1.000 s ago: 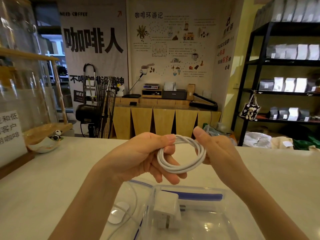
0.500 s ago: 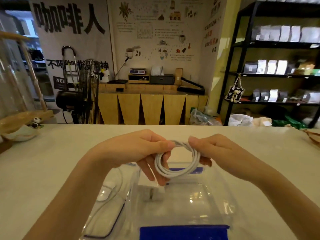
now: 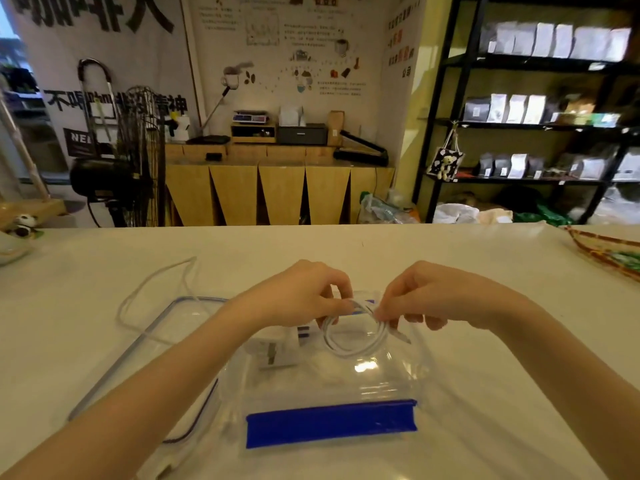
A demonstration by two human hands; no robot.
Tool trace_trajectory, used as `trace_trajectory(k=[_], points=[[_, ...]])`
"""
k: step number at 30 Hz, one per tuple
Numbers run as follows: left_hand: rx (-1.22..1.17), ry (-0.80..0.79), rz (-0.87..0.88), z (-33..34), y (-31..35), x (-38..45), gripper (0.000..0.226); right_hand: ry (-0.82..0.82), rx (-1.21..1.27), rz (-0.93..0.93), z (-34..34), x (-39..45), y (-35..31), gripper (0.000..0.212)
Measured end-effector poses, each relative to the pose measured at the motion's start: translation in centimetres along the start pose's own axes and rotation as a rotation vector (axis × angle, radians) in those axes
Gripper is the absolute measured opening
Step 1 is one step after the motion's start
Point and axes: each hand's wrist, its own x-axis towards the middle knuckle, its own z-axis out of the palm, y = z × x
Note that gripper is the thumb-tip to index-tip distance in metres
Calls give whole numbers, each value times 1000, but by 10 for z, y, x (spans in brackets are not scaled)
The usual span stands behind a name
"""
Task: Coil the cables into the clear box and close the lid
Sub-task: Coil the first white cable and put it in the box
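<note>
Head view: both your forearms reach in from the bottom corners and meet over the far half of the clear box (image 3: 398,379). Your left hand (image 3: 304,296) is palm-down, wrist bent, fingertips pinched onto the left side of the coiled white cable (image 3: 353,336). Your right hand (image 3: 433,294) mirrors it, thumb and forefinger clamped on the coil's right side, the other fingers curled loose beneath.

Coil sits inside the box mouth, near the far wall; whether it touches the floor, cannot tell. It lies roughly flat, tilted slightly toward you, the ring's opening facing up. A short cable end sticks out to the right past your fingers.

White charger plug (image 3: 273,351) lies in the box's left part, just beside the coil, prongs toward you.

Box's long axis runs left-right; blue latch (image 3: 330,426) on the near wall. Lid (image 3: 145,344) lies off, flat on the white counter (image 3: 485,265) against the box's left side. A second loose white cable (image 3: 152,285) loops over the lid's far corner. Counter right of the box is open; woven tray (image 3: 606,252) sits well apart at the far right edge.
</note>
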Motion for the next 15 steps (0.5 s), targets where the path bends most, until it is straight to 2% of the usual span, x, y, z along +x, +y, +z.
trace_trajectory(k=[6, 10, 15], points=[[200, -99, 18, 11, 2, 26, 27, -32, -193, 104, 6, 23, -6, 23], [268, -96, 10, 21, -1, 35, 27, -17, -387, 124, 11, 36, -8, 19], [367, -66, -9, 28, -5, 32, 30, 63, -552, 80, 26, 49, -13, 30]])
